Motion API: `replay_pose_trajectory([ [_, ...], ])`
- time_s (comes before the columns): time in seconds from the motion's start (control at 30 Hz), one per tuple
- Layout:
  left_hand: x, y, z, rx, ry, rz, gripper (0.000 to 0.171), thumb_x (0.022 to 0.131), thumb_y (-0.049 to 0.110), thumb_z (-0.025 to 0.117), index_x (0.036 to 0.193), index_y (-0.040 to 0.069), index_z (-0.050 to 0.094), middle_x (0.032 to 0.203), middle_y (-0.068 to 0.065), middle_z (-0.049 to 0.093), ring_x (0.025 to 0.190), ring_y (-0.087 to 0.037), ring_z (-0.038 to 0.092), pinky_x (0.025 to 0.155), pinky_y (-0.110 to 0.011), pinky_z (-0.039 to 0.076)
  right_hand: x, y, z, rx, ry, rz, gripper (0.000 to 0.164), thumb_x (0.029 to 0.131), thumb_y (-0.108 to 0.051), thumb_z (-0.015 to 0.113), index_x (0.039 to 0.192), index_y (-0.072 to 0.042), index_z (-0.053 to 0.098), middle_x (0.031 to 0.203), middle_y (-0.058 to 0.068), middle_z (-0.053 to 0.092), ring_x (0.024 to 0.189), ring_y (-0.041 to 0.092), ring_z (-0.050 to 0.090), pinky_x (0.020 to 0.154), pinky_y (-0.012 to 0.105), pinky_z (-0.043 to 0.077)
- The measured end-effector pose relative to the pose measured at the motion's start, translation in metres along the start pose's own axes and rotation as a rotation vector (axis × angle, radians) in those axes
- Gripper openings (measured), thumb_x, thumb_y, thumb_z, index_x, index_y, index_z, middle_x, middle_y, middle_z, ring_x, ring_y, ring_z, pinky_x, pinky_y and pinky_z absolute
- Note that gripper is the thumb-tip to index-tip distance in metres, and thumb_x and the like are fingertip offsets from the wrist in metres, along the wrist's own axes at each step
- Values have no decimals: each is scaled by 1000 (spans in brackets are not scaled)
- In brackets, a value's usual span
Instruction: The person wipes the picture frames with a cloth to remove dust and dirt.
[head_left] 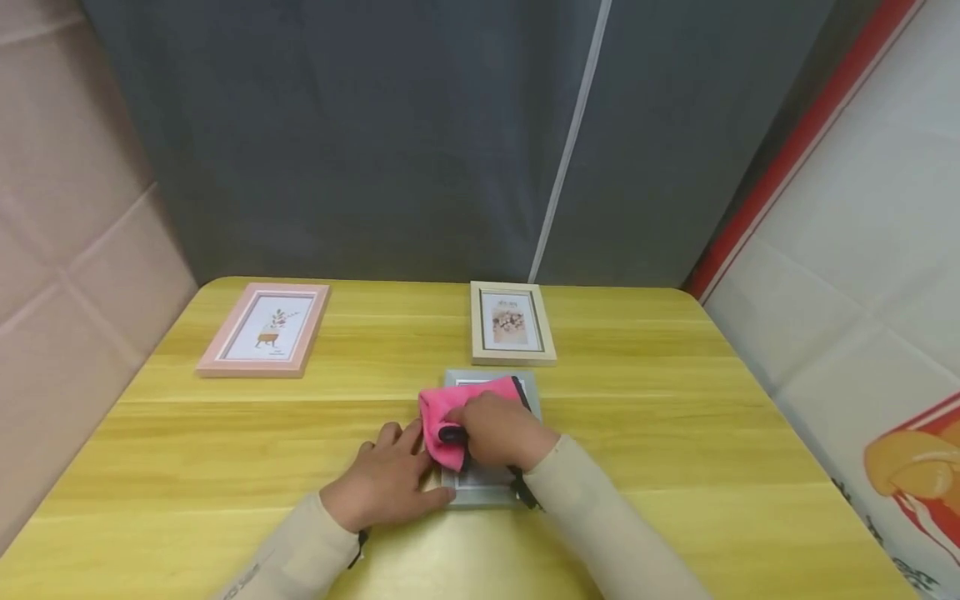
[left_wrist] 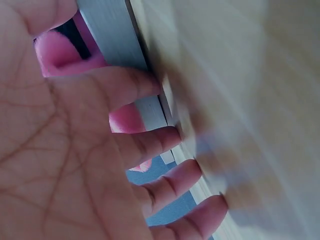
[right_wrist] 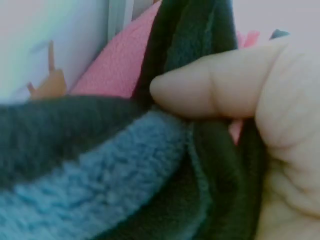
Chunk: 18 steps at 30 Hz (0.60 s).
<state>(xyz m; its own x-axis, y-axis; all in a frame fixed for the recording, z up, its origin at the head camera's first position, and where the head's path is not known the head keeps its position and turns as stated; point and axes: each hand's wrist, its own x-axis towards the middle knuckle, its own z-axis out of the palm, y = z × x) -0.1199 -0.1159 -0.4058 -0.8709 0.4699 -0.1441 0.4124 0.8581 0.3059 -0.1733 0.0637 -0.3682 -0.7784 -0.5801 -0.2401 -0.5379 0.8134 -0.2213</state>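
Note:
A grey picture frame (head_left: 483,501) lies flat near the middle of the table, partly covered by a folded pink cloth (head_left: 437,406) with black edging. My right hand (head_left: 504,429) grips this cloth and holds it on the frame's face. In the right wrist view, the thumb of the right hand (right_wrist: 280,95) presses on the folds of the cloth (right_wrist: 125,170), whose blue-grey fleecy side shows. My left hand (head_left: 390,483) rests at the frame's left side with fingers spread. In the left wrist view, fingers of the left hand (left_wrist: 65,145) extend along the frame's side (left_wrist: 117,40) and the tabletop.
A pink picture frame (head_left: 217,340) with a plant drawing lies at the back left of the wooden table (head_left: 187,467). Just behind the grey frame lies a cream picture frame (head_left: 549,337). A dark curtain (head_left: 337,142) hangs beyond the table's far edge.

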Motion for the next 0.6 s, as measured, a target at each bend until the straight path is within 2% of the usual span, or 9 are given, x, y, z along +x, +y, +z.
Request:
replay_pose_trajectory([
  [0.07,1,0,-1,8,-18,-5,72,88,63,60,139,13,59,152,-18,38,124,-42,39,86,-62,44,6,1,-1,3,-12,48,38,88,-1,64,121,-19,71,97,3,68,91,19,60,89,35,52],
  [0.17,1,0,-1,11,-44,-14,73,89,64,58,141,13,57,154,-20,36,128,-43,37,89,-62,43,12,0,1,-42,-8,94,49,91,-4,63,137,-18,61,121,8,66,108,23,57,98,39,48],
  [0.27,0,0,-1,11,-47,-10,73,90,63,57,144,13,54,155,-20,35,130,-44,35,91,-62,42,16,0,5,-83,-9,134,56,93,-8,63,147,-19,51,136,10,59,112,25,53,97,40,49],
  [0.33,0,0,-1,9,-43,-9,73,90,63,56,145,14,53,155,-20,35,131,-45,35,92,-62,42,17,2,7,-73,2,132,57,92,-7,63,147,-19,50,136,9,59,110,25,52,95,40,50],
  [0.4,-1,1,-1,9,-44,-10,74,91,64,56,145,13,53,154,-20,35,132,-46,34,92,-63,42,16,8,7,9,11,113,55,93,-7,61,146,-19,52,136,8,60,112,25,54,98,41,48],
  [0.53,0,-1,-2,3,-38,-1,73,93,63,53,144,11,54,151,-20,39,130,-45,37,90,-63,43,3,29,-3,228,87,7,46,88,0,63,130,-17,65,114,1,69,99,20,61,95,39,49],
  [0.6,3,-4,-2,-15,-15,10,66,96,59,51,141,11,57,147,-19,43,126,-44,40,88,-62,45,-8,37,-9,274,152,-52,36,86,1,67,116,-18,70,99,-5,68,88,14,61,89,35,51],
])
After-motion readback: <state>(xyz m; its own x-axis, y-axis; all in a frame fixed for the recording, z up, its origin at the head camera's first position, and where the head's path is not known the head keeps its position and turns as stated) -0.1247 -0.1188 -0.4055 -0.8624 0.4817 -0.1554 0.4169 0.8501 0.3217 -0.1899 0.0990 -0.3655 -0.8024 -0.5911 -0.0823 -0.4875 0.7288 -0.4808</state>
